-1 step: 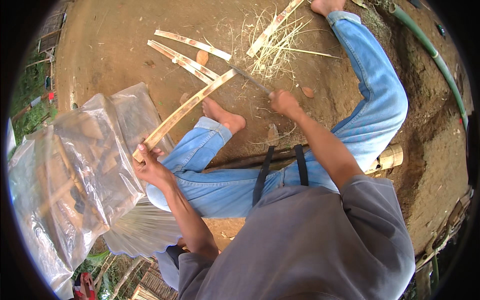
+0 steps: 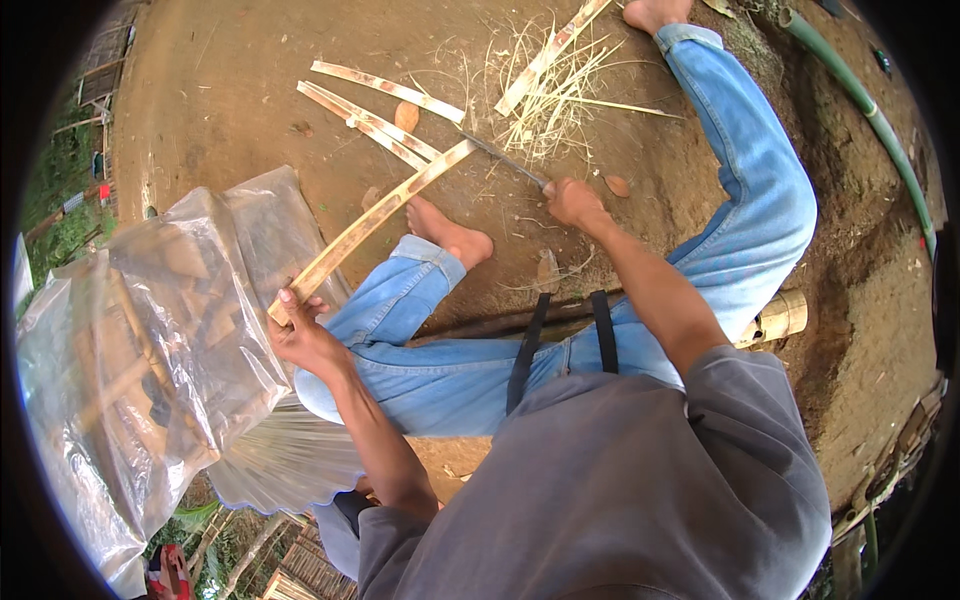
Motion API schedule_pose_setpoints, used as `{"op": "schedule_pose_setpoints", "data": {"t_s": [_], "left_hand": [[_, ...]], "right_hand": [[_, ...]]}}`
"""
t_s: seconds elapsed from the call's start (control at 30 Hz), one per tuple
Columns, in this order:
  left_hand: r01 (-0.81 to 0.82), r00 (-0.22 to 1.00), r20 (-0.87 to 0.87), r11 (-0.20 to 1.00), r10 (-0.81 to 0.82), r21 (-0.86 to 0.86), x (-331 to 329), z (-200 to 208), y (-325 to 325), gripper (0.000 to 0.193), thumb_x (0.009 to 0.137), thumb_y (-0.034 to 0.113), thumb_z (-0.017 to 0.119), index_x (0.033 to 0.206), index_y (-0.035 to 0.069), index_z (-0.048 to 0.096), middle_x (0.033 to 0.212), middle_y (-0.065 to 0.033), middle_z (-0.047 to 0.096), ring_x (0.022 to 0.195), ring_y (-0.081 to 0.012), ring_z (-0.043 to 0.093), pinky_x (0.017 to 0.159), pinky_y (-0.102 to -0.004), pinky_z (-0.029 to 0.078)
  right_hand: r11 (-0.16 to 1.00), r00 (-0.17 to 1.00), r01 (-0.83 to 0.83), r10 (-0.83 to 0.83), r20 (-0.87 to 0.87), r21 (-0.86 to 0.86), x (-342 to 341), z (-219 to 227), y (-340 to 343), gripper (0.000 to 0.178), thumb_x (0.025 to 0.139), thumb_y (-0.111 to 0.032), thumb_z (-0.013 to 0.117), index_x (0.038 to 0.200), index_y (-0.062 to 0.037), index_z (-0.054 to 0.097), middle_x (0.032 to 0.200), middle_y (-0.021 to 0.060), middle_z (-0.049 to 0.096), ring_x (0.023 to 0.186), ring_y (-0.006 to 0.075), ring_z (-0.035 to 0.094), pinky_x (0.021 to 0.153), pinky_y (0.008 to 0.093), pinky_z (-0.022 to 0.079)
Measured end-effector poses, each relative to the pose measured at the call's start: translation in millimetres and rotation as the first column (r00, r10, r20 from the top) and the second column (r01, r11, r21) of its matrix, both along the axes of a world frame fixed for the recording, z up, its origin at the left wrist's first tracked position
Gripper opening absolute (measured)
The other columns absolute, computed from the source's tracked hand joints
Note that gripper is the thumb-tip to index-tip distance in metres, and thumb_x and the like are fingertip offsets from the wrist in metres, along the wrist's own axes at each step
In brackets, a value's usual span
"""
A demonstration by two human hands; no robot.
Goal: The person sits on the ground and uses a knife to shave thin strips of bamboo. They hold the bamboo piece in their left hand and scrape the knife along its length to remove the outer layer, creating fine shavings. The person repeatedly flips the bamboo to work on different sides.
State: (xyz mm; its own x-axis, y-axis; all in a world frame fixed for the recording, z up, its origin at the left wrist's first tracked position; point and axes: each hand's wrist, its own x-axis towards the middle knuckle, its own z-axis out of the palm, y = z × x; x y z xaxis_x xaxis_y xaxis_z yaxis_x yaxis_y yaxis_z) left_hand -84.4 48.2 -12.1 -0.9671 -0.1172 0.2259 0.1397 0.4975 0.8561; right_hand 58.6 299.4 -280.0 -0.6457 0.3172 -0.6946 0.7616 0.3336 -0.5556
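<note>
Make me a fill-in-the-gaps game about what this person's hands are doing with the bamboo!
1. The left hand grips one end of a long bamboo ____.
2. The right hand holds a ____ whose blade meets the bamboo's far end.
3. Beside the left hand sits a clear ____ bag.
4. The person's feet are ____.

Missing words: strip; knife; plastic; bare

A grey short-sleeved shirt covers the torso, its sleeves ending above the elbows, so both forearms are bare. Below it come light blue jeans with the cuffs rolled up, two black straps crossing the waist, and bare feet.
</note>
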Motion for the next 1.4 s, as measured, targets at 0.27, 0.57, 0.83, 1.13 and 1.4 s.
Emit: {"op": "schedule_pose_setpoints", "data": {"t_s": [0.27, 0.57, 0.83, 1.13, 1.4], "left_hand": [[-0.091, 0.994, -0.070, 0.992, 0.085, -0.085, 2, -4, -11, 0.035, 0.094, 0.032, 0.068, 0.088, -0.003, 0.065, 0.074, -0.0059, 0.062, 0.060, -0.0128, 0.053, 0.057, -0.0258, 0.043], [-0.122, 0.989, -0.099, 0.989, 0.114, -0.080, 3, -6, -8, 0.036, 0.094, 0.031, 0.068, 0.086, -0.004, 0.064, 0.076, -0.0066, 0.062, 0.060, -0.0133, 0.054, 0.058, -0.0266, 0.044], [-0.150, 0.985, -0.101, 0.980, 0.138, -0.131, 4, -5, -3, 0.036, 0.095, 0.031, 0.067, 0.085, -0.003, 0.063, 0.073, -0.0056, 0.060, 0.059, -0.0131, 0.053, 0.058, -0.0270, 0.044], [-0.140, 0.987, -0.091, 0.984, 0.130, -0.115, 4, -5, -7, 0.035, 0.094, 0.032, 0.068, 0.086, -0.002, 0.062, 0.075, -0.0057, 0.061, 0.060, -0.0130, 0.053, 0.058, -0.0276, 0.043], [0.018, 0.998, 0.068, 0.999, -0.015, -0.043, 3, 2, -29, 0.034, 0.094, 0.029, 0.069, 0.096, -0.005, 0.064, 0.082, -0.0088, 0.064, 0.067, -0.0143, 0.059, 0.065, -0.0273, 0.051]], "right_hand": [[0.967, 0.920, -0.204, 0.135, -0.368, -0.155, 0, 115, -52, 0.025, 0.087, -0.025, 0.061, 0.099, -0.0038, 0.064, 0.087, 0.0250, 0.068, 0.082, 0.0433, 0.067, 0.076, 0.0516, 0.053], [0.990, 0.891, -0.139, 0.114, -0.440, -0.026, 7, 96, -71, 0.021, 0.084, -0.020, 0.060, 0.096, -0.0040, 0.064, 0.074, 0.0259, 0.066, 0.069, 0.0428, 0.067, 0.066, 0.0519, 0.053], [0.988, 0.918, -0.151, 0.134, -0.372, -0.016, 8, 74, -57, 0.021, 0.087, -0.021, 0.058, 0.093, -0.0030, 0.066, 0.080, 0.0260, 0.067, 0.075, 0.0414, 0.067, 0.072, 0.0511, 0.054], [0.995, 0.974, -0.103, 0.099, -0.205, -0.006, -4, 30, -31, 0.028, 0.091, -0.026, 0.057, 0.100, -0.0006, 0.066, 0.088, 0.0276, 0.067, 0.086, 0.0438, 0.067, 0.079, 0.0500, 0.053], [0.997, 0.997, 0.025, -0.030, -0.069, -0.072, -1, 4, -8, 0.029, 0.091, -0.027, 0.056, 0.102, -0.0023, 0.067, 0.092, 0.0279, 0.068, 0.091, 0.0429, 0.067, 0.086, 0.0485, 0.053]]}}
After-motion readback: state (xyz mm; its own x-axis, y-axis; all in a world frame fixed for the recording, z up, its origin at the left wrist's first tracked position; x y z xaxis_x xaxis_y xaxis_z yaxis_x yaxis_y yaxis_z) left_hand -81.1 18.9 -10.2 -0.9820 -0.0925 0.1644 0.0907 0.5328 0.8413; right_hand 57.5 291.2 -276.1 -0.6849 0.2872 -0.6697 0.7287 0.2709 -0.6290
